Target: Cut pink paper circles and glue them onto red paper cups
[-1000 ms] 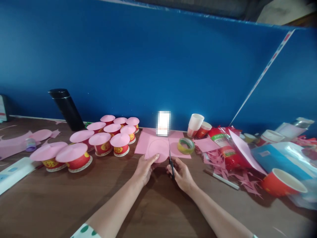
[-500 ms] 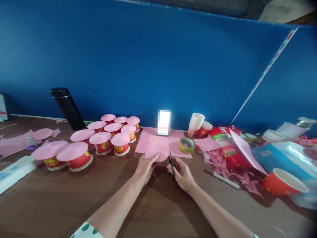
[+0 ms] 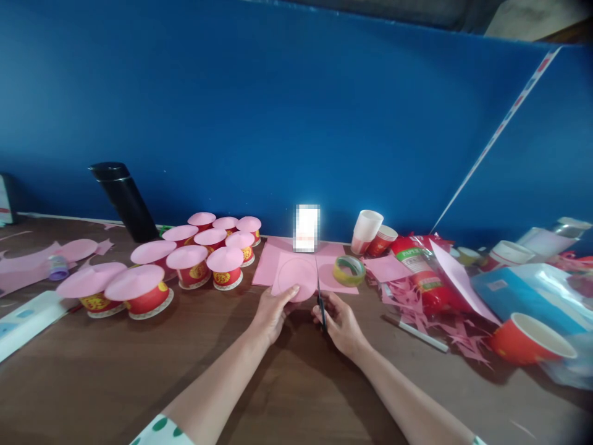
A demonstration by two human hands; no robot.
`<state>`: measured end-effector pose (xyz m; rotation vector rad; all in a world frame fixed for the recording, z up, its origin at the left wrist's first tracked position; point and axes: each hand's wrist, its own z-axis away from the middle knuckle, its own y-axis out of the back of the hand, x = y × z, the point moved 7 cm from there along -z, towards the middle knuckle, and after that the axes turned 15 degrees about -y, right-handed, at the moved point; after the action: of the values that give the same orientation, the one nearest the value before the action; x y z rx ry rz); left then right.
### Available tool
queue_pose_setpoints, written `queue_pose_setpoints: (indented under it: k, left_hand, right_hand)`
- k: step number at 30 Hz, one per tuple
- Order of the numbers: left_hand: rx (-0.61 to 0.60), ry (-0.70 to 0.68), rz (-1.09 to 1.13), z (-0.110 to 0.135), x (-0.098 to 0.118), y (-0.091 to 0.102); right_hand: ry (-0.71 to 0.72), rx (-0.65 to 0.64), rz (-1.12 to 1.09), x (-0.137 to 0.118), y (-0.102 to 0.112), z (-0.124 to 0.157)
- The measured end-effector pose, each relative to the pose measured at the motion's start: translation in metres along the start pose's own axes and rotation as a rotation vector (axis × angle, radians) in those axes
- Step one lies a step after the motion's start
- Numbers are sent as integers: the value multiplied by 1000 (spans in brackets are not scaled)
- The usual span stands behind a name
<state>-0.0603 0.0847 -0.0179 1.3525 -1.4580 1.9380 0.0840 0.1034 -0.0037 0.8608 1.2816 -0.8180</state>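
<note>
My left hand (image 3: 272,314) pinches the near edge of a pink paper sheet (image 3: 296,275) that has a circle drawn on it. My right hand (image 3: 340,323) is closed around black scissors (image 3: 320,301), whose blades point away from me along the right side of the circle. Both hands hover just above the brown table (image 3: 115,371), close together at the centre.
Several upside-down red cups topped with pink discs (image 3: 189,262) stand at the left, behind them a black flask (image 3: 124,201). A tape roll (image 3: 348,270), stacked cups (image 3: 368,232), pink scraps (image 3: 417,309) and a red cup (image 3: 528,339) lie at the right. A blue wall rises behind.
</note>
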Motion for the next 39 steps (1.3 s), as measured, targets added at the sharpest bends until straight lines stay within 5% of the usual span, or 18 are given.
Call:
queue_pose_setpoints:
  k: [39]
  left_hand:
    - [12,-9,-6,2,4,-2]
  right_hand:
    - [-14,-15,-15,1,1,-1]
